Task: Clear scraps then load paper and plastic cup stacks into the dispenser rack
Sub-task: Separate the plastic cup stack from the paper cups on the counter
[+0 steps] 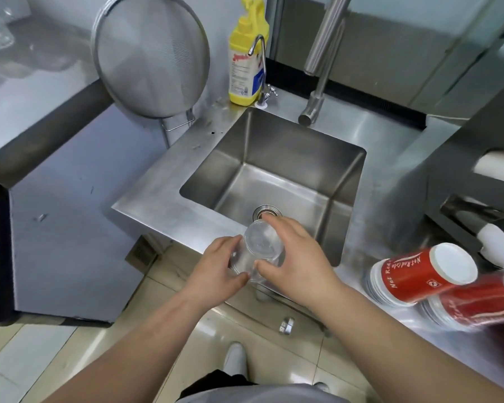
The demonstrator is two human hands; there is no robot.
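both hands (216,266) (296,257) | fingers wrapped round clear plastic cup stack (255,251) | sink (274,170) just beyond fingers | red paper cups (413,274) off right on counter (390,141)

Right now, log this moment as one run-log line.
left hand: grips clear plastic cups | right hand: grips same cups | position: over sink front edge | red paper cup stacks: lying on counter, unloaded

Even, cool indoor light fills the scene, bright without hard shadows. Soft glare streaks the steel bench (157,196) around the sink (274,175) and the glossy floor tiles at 6 o'clock. Wide-angle distortion bends the straight lines toward the edges. The red paper cup stacks (425,274) at 4 o'clock smear with blur; the 10 o'clock corner is hazy.
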